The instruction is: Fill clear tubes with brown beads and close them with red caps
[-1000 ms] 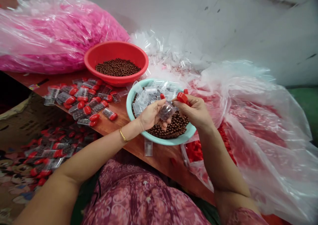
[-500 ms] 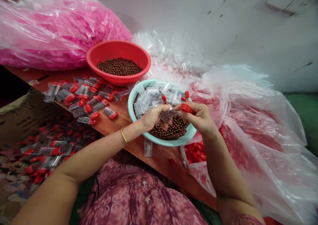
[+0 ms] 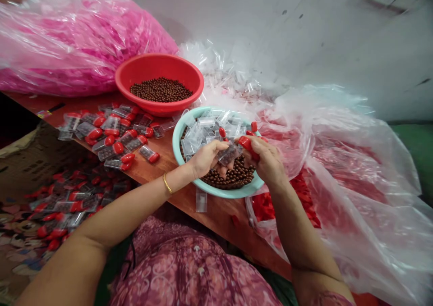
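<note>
Over the light-blue basin, my left hand is closed around a small clear plastic bottle with dark beads inside. My right hand pinches a red cap close to the bottle's mouth; whether they touch I cannot tell. Brown beads lie in the basin's near part. Clear empty bottles are heaped in its far part, with a loose red cap on top. Another red cap lies at the basin's right rim.
A red basin of brown beads stands behind left. Capped bottles cover the table's left side; more fill a cardboard box below. A pink-filled bag sits at the back, clear bags with red pieces at right.
My right hand has turned over and shifted slightly left with the red cap, closer to the bottle. The left hand stays nearly in place, with the bottle more exposed.
</note>
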